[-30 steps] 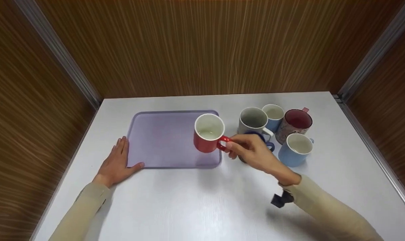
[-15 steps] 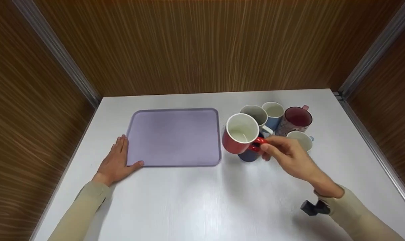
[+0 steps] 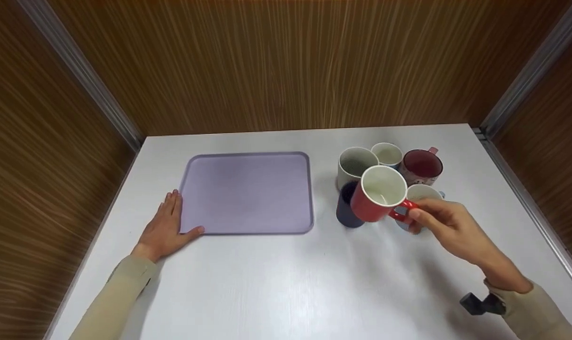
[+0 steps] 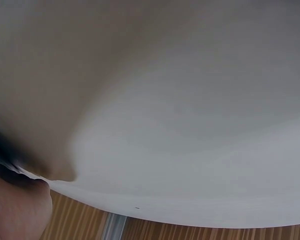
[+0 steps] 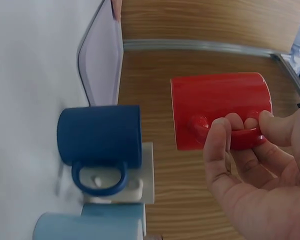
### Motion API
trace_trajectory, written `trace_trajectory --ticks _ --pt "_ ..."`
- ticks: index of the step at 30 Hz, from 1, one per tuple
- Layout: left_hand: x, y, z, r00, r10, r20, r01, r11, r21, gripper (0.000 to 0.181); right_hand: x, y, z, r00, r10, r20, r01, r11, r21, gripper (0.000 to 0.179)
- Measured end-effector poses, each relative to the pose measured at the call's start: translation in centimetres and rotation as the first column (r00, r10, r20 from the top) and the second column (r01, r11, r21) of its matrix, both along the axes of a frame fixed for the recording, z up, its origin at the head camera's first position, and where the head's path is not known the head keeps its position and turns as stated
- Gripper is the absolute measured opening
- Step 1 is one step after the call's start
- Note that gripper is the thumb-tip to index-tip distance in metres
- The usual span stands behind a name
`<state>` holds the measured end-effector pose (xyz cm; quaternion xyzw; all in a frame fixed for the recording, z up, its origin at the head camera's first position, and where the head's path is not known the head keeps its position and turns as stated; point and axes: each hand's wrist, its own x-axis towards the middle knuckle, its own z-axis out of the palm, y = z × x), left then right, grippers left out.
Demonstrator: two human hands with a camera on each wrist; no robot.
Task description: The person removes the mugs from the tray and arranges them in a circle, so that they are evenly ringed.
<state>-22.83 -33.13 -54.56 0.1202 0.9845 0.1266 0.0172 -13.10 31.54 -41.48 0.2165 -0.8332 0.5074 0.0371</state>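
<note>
My right hand (image 3: 448,229) holds a red mug (image 3: 373,203) by its handle, fingers hooked through it, as the right wrist view shows. The mug is white inside, tilted a little, and raised above the table in front of the other mugs. In the head view it overlaps a dark blue mug (image 3: 346,212). My left hand (image 3: 163,231) lies flat with straight fingers at the left edge of a lavender tray (image 3: 309,189), thumb at its front left corner. The left wrist view shows mostly the white table and part of that hand.
Behind the red mug stand a large white mug (image 3: 349,177), a smaller white-and-blue mug (image 3: 387,153) and a pink patterned mug (image 3: 420,167). A light blue mug (image 3: 422,191) sits partly hidden by my right hand. Wood-grain panels (image 3: 286,66) enclose the white table (image 3: 248,283).
My right hand has carried the red mug to the right, from over the tray's right edge to in front of the cluster of mugs. The left hand stays in place.
</note>
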Motion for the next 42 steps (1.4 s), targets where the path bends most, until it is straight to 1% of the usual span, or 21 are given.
trace_trajectory --ticks 5,12,19,22,27,34,38,42 --pt "0.0 0.0 0.1 1.000 0.002 -0.001 -0.002 1.000 -0.001 0.124 0.5 1.4 -0.9 1.000 -0.010 0.002 0.010 1.000 0.007 0.019" --pt "0.0 0.0 0.0 1.000 -0.002 -0.006 0.002 1.000 0.003 0.123 0.9 2.6 -2.2 1.000 0.020 0.001 -0.020 1.000 -0.004 0.019" --pt "0.0 -0.1 0.1 1.000 0.007 0.000 -0.007 1.000 -0.002 0.123 1.5 3.7 -3.1 0.999 0.013 0.051 -0.014 1.000 0.023 0.018" --pt "0.1 -0.1 0.2 1.000 0.008 0.004 -0.008 1.000 -0.007 0.123 1.6 4.1 -3.7 0.997 0.007 0.071 -0.009 0.999 0.035 0.018" --pt "0.1 -0.1 0.1 1.000 0.004 0.004 -0.004 1.000 -0.001 0.123 1.6 4.8 -5.3 0.996 0.005 0.087 -0.007 1.000 0.027 0.018" --pt "0.1 -0.2 0.1 1.000 0.001 -0.004 -0.001 1.000 0.006 0.123 1.3 5.1 -7.6 0.993 0.008 0.120 -0.013 0.999 0.040 0.018" --pt "0.0 -0.3 -0.1 1.000 0.003 -0.008 -0.003 1.000 0.011 0.124 1.0 4.9 -8.5 0.989 0.006 0.146 -0.011 0.999 0.034 0.018" --pt "0.0 -0.2 -0.1 1.000 0.004 -0.012 -0.004 1.000 0.006 0.124 0.8 4.8 -9.2 0.986 0.001 0.165 -0.007 0.999 0.038 0.019"
